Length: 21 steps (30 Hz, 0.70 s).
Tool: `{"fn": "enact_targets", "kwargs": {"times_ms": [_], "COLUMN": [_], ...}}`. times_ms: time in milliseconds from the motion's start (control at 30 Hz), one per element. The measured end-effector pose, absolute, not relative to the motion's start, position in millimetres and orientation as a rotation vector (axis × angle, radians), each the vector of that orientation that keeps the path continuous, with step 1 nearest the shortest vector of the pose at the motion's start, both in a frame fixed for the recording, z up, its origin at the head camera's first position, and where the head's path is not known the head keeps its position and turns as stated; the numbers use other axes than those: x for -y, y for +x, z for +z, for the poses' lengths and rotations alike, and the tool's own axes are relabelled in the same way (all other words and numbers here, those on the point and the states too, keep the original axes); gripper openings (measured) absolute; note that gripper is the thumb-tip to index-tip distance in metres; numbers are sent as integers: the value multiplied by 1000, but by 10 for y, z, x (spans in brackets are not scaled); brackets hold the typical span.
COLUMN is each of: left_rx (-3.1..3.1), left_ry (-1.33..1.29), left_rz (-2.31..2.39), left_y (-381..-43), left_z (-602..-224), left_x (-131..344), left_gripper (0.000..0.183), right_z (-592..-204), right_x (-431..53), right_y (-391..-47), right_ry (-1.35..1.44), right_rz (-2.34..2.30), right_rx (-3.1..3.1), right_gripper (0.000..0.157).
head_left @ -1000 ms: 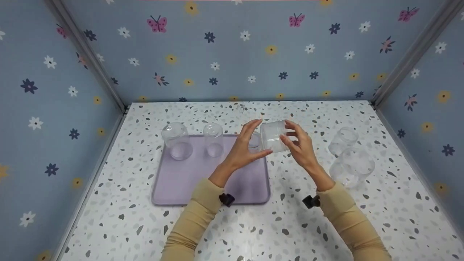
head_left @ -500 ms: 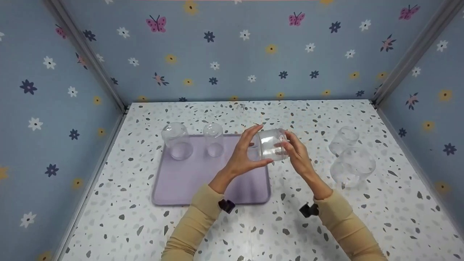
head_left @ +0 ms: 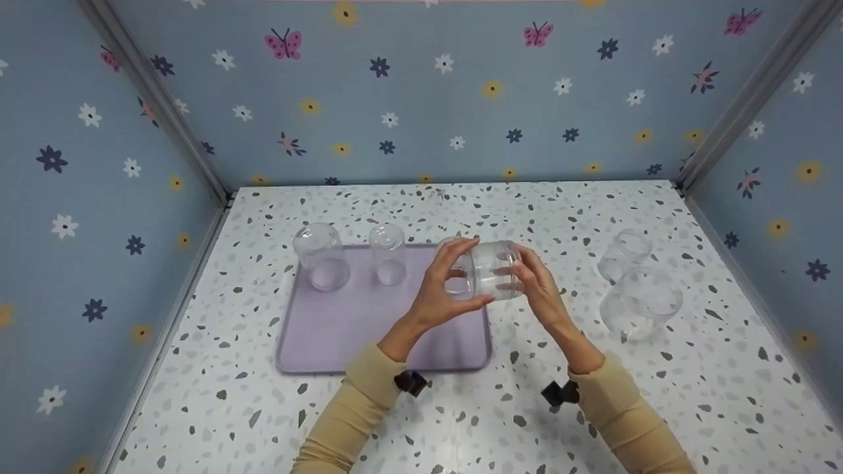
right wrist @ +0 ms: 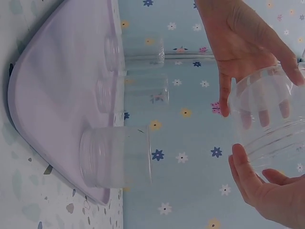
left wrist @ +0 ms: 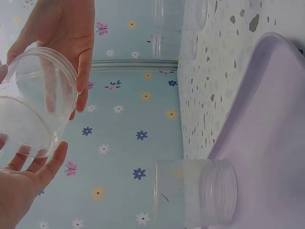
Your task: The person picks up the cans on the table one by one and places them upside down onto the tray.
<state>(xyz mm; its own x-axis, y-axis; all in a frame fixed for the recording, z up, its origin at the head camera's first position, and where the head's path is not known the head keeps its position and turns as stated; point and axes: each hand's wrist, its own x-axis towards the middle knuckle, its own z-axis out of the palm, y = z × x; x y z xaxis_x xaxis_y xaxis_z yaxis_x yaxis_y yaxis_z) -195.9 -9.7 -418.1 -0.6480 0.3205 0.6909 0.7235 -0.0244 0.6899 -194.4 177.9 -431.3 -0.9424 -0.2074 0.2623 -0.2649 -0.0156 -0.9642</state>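
Note:
A clear jar (head_left: 495, 270) is held up on its side between my two hands, over the tray's right edge. My left hand (head_left: 440, 289) grips its left end, thumb below and fingers above. Fingers of my right hand (head_left: 541, 289) curl round the ridged right end, some showing through the clear wall. In the left wrist view, the held jar (left wrist: 40, 102) tilts, its threaded rim toward the right hand. On the lilac tray (head_left: 349, 336) stand upside-down clear jars: a wide one (head_left: 321, 257), a narrow one (head_left: 388, 253) and a third (right wrist: 116, 157), partly behind my left hand in the head view.
Two more clear jars, a smaller one (head_left: 624, 253) and a larger one (head_left: 640, 303), stand close together on the speckled table (head_left: 527, 421) at the right. Flower-patterned blue walls (head_left: 421, 85) enclose the back and sides.
Both hands have lowered the held jar slightly toward me, and its tilt has changed a little. The right-hand fingers have shifted round its ridged end. The other jars and the tray have not moved.

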Motion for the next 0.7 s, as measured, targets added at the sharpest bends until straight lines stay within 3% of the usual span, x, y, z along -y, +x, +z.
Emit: {"fn": "enact_targets", "kwargs": {"times_ms": [400,700], "left_rx": [1966,2172], "left_ry": [-1014,-844], "left_rz": [-1723,-1677], "left_y": [-1852,-1916], "left_z": [-4189,-4449], "left_x": [117,186], "left_gripper": [69,74], "right_z": [-4377,-4378], "right_x": [-1822,-1907], "right_y": [-1913,-1879], "right_ry": [619,612], "right_rz": [2238,2094], "right_rx": [2175,2223], "right_gripper": [46,33]}}
